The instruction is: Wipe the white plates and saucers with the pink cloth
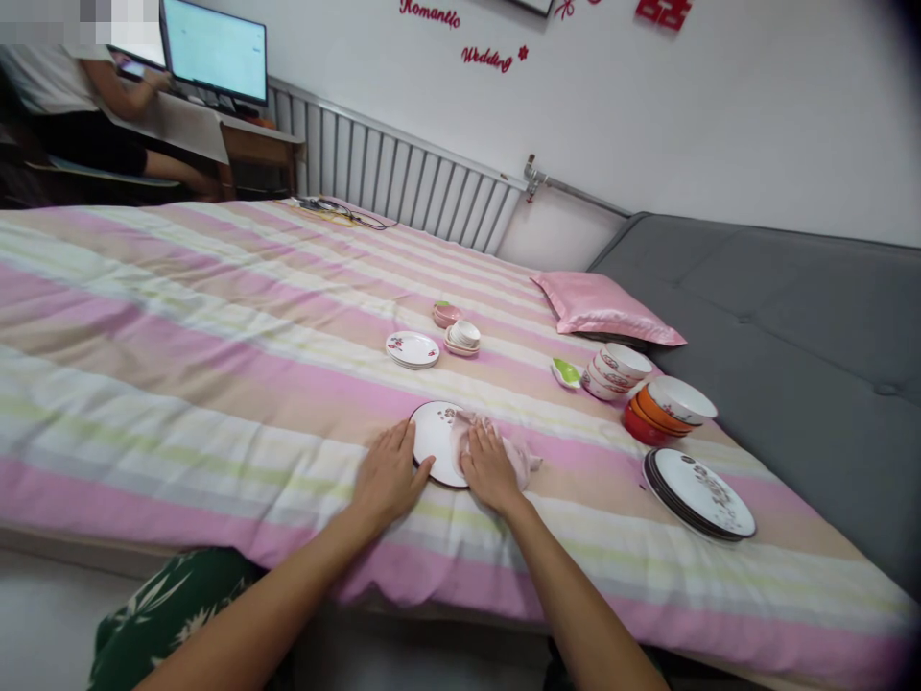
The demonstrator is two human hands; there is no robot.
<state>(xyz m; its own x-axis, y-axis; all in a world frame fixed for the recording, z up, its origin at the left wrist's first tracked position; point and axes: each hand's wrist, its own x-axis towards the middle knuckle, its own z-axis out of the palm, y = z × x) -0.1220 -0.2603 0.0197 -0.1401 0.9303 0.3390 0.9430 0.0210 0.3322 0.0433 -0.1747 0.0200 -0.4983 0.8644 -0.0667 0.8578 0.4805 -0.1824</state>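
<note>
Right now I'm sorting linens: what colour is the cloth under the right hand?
The cloth is pale pink, seen best in the head view.

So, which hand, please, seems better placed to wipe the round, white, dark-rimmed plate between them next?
Probably the right hand: it rests on the pale pink cloth over the plate, while the bare left hand is at the left rim.

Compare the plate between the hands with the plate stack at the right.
The plate lies singly; the plate stack holds several. A pale pink cloth partly covers the plate, while the plate stack is uncovered. The left hand touches the plate; the plate stack is untouched. Both show white faces, dark rims and printed patterns.
</note>
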